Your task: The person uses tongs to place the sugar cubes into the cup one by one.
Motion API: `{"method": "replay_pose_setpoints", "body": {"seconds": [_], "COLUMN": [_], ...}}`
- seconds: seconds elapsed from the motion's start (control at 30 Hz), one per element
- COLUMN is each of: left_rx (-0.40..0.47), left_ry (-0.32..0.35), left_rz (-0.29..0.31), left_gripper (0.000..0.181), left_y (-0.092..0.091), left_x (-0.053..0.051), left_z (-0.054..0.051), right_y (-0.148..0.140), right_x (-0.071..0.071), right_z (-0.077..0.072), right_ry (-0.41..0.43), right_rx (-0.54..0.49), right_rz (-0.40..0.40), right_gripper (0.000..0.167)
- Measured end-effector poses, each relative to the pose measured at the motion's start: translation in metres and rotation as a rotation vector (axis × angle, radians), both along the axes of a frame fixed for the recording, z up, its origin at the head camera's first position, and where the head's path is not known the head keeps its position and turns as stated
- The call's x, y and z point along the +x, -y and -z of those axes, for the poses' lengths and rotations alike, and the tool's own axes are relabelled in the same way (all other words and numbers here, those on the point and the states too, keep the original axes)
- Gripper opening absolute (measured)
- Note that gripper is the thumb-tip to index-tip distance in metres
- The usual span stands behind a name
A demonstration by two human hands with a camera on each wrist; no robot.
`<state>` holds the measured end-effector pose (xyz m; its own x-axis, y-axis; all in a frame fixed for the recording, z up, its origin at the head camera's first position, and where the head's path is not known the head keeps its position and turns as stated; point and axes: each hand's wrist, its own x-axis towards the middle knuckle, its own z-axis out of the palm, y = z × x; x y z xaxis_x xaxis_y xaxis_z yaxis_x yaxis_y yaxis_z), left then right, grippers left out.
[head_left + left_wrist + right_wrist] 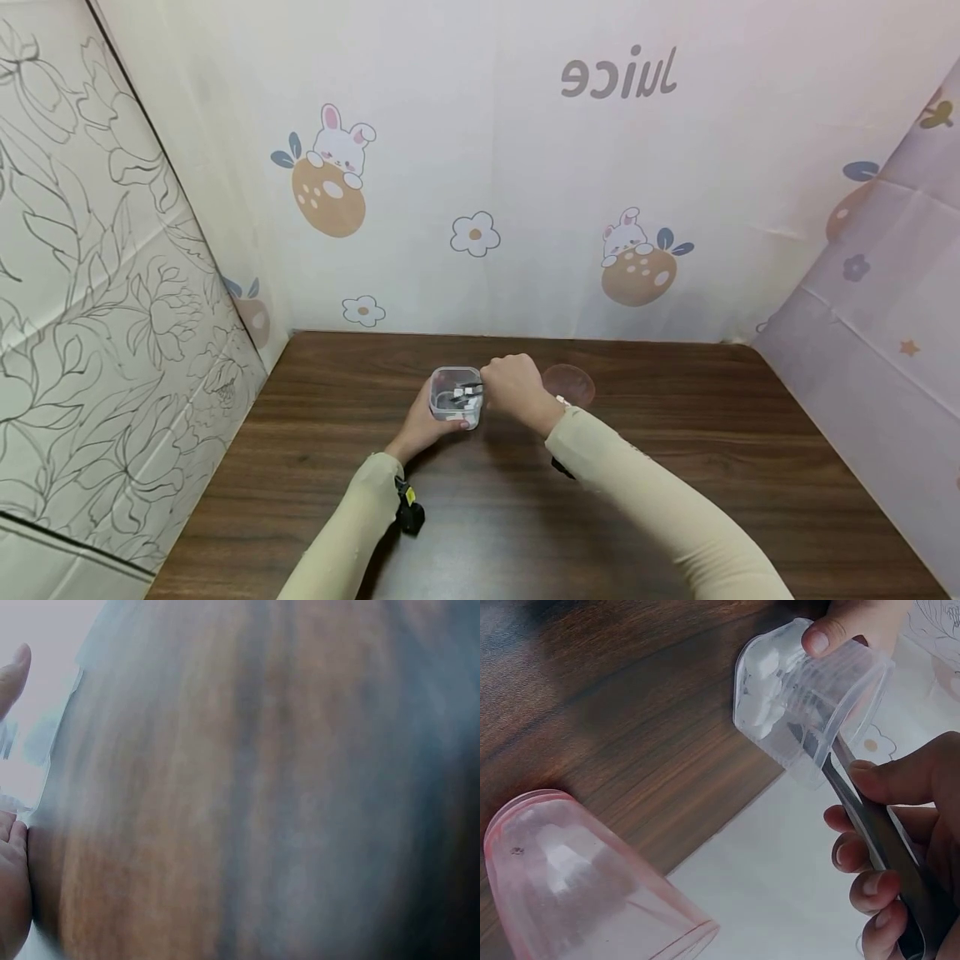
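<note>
Clear plastic walls the squarish, open-topped tub (825,686), and at its bottom lie several soft-looking white lumps (761,697) bunched together. The tub is over the dark wood-grain table (637,467), near its far edge, and my left hand (420,425) holds it from the side, fingers round the wall and thumb along the near face. My right hand (517,387) is wrapped about black tweezers (889,840), thumb pressing one arm and fingers curled behind the other, with the tips past the rim and inside the tub.

So the tweezer work looks well under way to me: the tub is open and steadied, the tweezers are gripped, and their tips are in among the contents. No lump is up above the rim, and a good share of them sit at the bottom, so I judge that the lifting out, or the settling of a piece, is not yet done.

Just to the right stands a pink translucent cup (592,877), apart from the tub and touched by neither hand. I make out no lump inside it, though glints on its wall leave me less than sure. If pieces belong there, all of that part remains.
</note>
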<state>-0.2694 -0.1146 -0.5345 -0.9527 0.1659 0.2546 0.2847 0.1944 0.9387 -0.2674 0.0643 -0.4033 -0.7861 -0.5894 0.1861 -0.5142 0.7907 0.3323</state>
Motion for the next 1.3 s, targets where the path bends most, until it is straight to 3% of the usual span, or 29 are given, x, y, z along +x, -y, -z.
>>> {"method": "replay_pose_setpoints", "body": {"seconds": [0.17, 0.37, 0.6, 0.87, 1.03, 1.3], "left_rx": [0.032, 0.02, 0.045, -0.019, 0.0, -0.043], "left_ry": [-0.006, 0.015, -0.002, 0.021, 0.013, 0.043], "left_rz": [0.037, 0.04, 0.037, -0.003, 0.0, -0.006], "left_gripper": [0.097, 0.096, 0.098, 0.102, 0.101, 0.104], "left_y": [0.0, 0.001, 0.0, 0.001, 0.001, 0.001], "left_x": [0.012, 0.016, 0.011, -0.004, -0.002, -0.005], "left_z": [-0.021, -0.028, -0.019, 0.008, 0.006, 0.007], "right_y": [0.006, 0.011, 0.015, 0.017, 0.017, 0.019], "right_x": [0.003, 0.003, 0.003, 0.003, 0.003, 0.0], "right_z": [-0.001, 0.0, 0.0, 0.0, 0.001, 0.0], "right_ry": [-0.039, -0.039, -0.06, -0.058, -0.071, -0.047], "right_rx": [0.02, 0.061, 0.1, 0.119, 0.118, 0.124], "right_rz": [-0.006, 0.005, 0.009, 0.022, 0.014, 0.029], "right_gripper": [0.018, 0.012, 0.013, 0.014, 0.016, 0.016]}}
